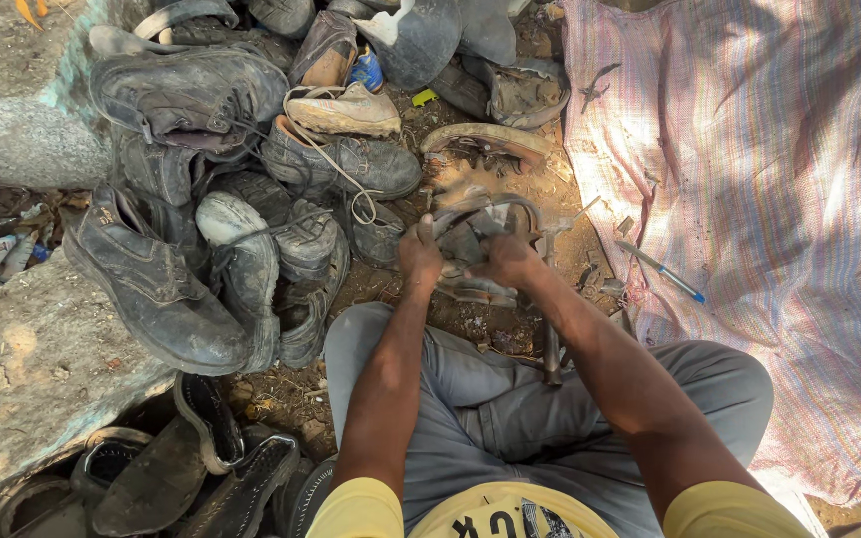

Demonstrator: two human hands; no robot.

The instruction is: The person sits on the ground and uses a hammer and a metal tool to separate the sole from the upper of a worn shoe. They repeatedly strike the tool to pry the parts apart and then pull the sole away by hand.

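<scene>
I sit on the ground in grey trousers with both arms stretched forward. My left hand (pixel 419 253) and my right hand (pixel 506 261) both grip a worn, dusty shoe piece (pixel 468 239) held in front of my knees. The piece is dark with a curved sole edge, and the fingers hide much of it. A metal stand (pixel 551 339) rises between my legs just under my right wrist.
A heap of old black shoes (pixel 211 199) lies to the left, with sandals (pixel 201 468) at lower left. A loose sole (pixel 485 139) sits ahead. A striped woven sack (pixel 749 199) covers the ground at right, with a blue pen (pixel 662 270) on it. Stone slab (pixel 32 369) at left.
</scene>
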